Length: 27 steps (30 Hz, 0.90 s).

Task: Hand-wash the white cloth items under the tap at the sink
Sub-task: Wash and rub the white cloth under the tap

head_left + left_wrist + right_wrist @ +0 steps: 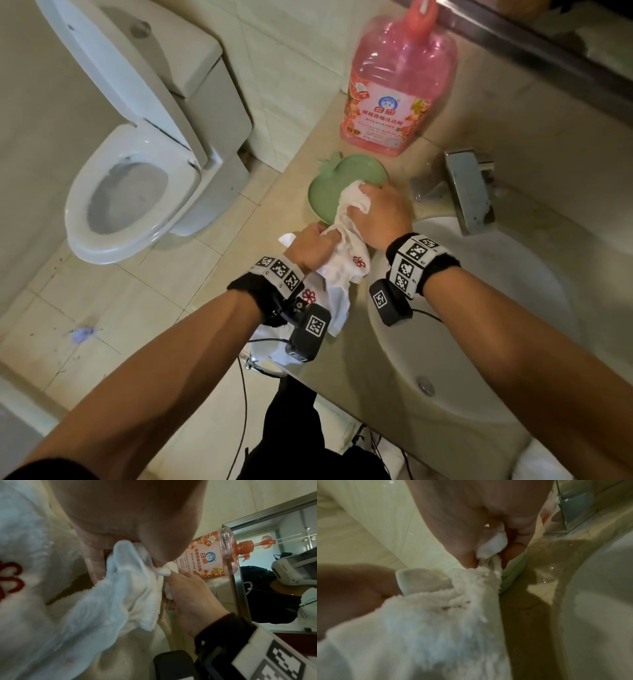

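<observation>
A white fluffy cloth point(346, 253) with red flower marks is stretched between both hands over the counter, left of the sink point(479, 308). My left hand point(310, 246) grips its nearer part; the fabric point(120, 588) bunches out of that fist. My right hand point(380, 212) grips the far end point(491, 545) just above a green plate point(346, 178). More white cloth point(337, 308) hangs down under my left wrist. The metal tap point(469, 192) stands at the sink's back edge; no water is seen running.
A large pink detergent bottle point(397, 85) with a pump stands on the counter behind the plate. A toilet point(137, 164) with its lid up is to the left, on a tiled floor. A mirror edge point(548, 51) runs along the back wall.
</observation>
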Each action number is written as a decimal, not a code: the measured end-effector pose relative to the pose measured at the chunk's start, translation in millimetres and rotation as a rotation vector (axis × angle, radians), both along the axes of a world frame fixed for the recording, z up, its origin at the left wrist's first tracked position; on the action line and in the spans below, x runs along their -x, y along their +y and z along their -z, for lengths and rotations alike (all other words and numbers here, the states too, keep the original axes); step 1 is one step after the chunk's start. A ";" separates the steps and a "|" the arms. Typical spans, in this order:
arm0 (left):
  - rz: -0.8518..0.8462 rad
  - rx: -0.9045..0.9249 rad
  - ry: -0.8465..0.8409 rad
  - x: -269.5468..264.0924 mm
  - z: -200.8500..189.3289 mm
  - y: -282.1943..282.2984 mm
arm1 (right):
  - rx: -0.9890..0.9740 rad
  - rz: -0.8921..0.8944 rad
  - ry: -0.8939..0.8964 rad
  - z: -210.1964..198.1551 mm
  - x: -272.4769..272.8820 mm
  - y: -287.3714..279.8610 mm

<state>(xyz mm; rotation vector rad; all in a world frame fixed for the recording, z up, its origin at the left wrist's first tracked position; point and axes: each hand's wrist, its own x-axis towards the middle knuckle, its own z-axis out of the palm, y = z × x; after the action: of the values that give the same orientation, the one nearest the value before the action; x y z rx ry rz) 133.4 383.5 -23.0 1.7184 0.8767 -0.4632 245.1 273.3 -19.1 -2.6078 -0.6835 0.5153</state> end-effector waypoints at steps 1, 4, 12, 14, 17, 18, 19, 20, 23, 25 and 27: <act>0.002 -0.002 0.007 -0.6 1.7 1.1 | -0.012 0.008 -0.015 -0.1 -0.1 0.5; 0.005 0.022 0.012 -2.1 5.0 5.2 | -0.087 0.042 -0.100 0.5 -0.3 1.5; 0.039 0.191 -0.051 0.0 -7.6 7.3 | -0.203 0.174 0.014 -13.9 4.4 -1.9; 0.130 0.218 -0.085 0.5 -20.5 4.7 | -0.350 0.278 0.058 -31.8 8.4 -13.7; 0.275 0.200 -0.169 3.0 -45.2 -9.2 | -0.492 0.373 0.157 -64.7 11.0 -40.5; 0.329 0.175 -0.186 4.1 -53.3 -16.3 | -0.533 0.379 0.232 -77.8 12.1 -51.6; 0.395 0.140 -0.184 5.4 -63.1 -24.9 | -0.573 0.359 0.312 -91.1 12.5 -63.6; 0.465 0.103 -0.176 6.3 -72.6 -33.9 | -0.602 0.317 0.379 -103.5 12.4 -75.2; 0.582 -0.070 -0.164 9.2 -101.1 -60.8 | -0.617 0.166 0.470 -141.5 11.8 -110.5; 0.508 -0.283 -0.227 12.5 -122.5 -76.7 | -0.522 0.050 0.445 -168.3 10.4 -130.0; 0.373 -0.192 -0.430 18.1 -146.0 -93.7 | -0.453 -0.075 0.441 -192.1 9.4 -150.4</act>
<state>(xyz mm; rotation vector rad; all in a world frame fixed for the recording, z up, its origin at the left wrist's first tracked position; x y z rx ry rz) 115.3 289.8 122.9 2.0681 0.2971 -0.2391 235.7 122.9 173.0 -1.9663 -0.6566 0.8183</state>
